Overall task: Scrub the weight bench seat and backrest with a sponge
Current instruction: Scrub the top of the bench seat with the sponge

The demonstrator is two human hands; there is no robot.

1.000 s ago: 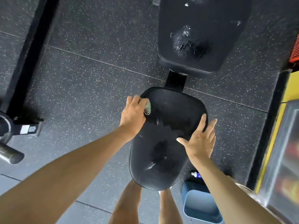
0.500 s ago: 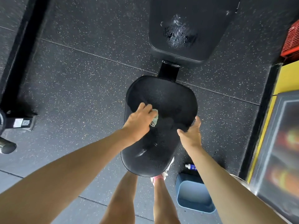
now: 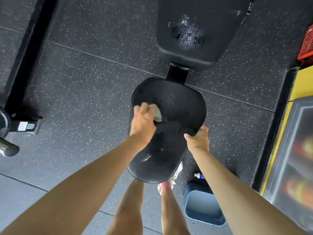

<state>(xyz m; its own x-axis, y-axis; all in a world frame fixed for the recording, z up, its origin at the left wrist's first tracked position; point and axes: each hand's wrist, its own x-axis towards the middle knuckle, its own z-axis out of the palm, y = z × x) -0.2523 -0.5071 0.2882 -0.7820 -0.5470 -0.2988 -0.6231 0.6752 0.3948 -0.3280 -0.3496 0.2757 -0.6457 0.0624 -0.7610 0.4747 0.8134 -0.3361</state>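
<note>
At the far left a steel bar end [image 3: 8, 149] shows above the speckled floor [image 3: 84, 99], well apart from the bench. The left hand [image 3: 143, 123] curls its fingers round a pale sponge [image 3: 157, 113] and presses it on the left half of the wet black seat [image 3: 179, 102], while beyond the seat the backrest [image 3: 211, 53] carries 1 patch of foam [image 3: 188, 35] near its close end. The right hand [image 3: 198, 139] clamps the seat's right edge, thumb on top and fingers wrapped under the rim, and a blue bin [image 3: 203, 207] with a small bottle [image 3: 199, 175] just beside it stands on the floor further right.
</note>
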